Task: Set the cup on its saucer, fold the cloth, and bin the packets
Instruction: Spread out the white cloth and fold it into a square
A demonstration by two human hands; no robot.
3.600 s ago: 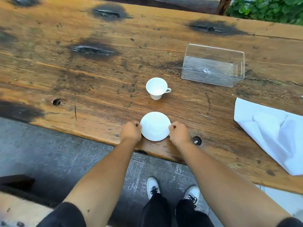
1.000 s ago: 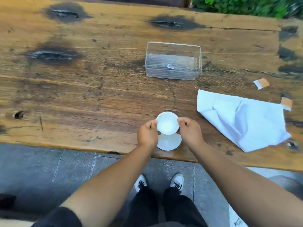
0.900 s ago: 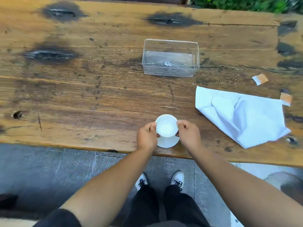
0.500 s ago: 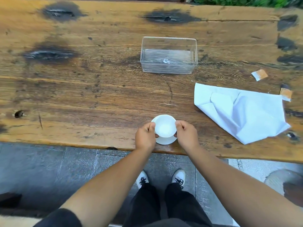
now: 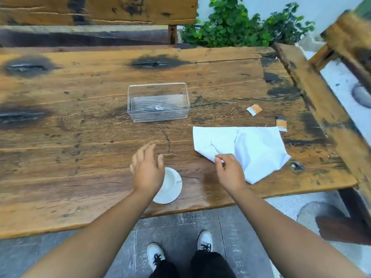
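Observation:
The white cup stands on its white saucer near the table's front edge, partly hidden behind my left hand, which hovers over it with fingers spread and holds nothing. My right hand pinches the near left corner of the crumpled white cloth lying to the right. Two small orange-and-white packets lie beyond the cloth, one farther back and one at the cloth's far right corner.
A clear plastic bin stands behind the cup at the table's middle. The wooden table ends at a raised plank on the right. A bench back and green plants lie beyond. My shoes show on the paving below.
Both hands have let go of the cup, which now rests on the saucer. My left hand has lifted and opened. My right hand has moved right onto the cloth's corner.

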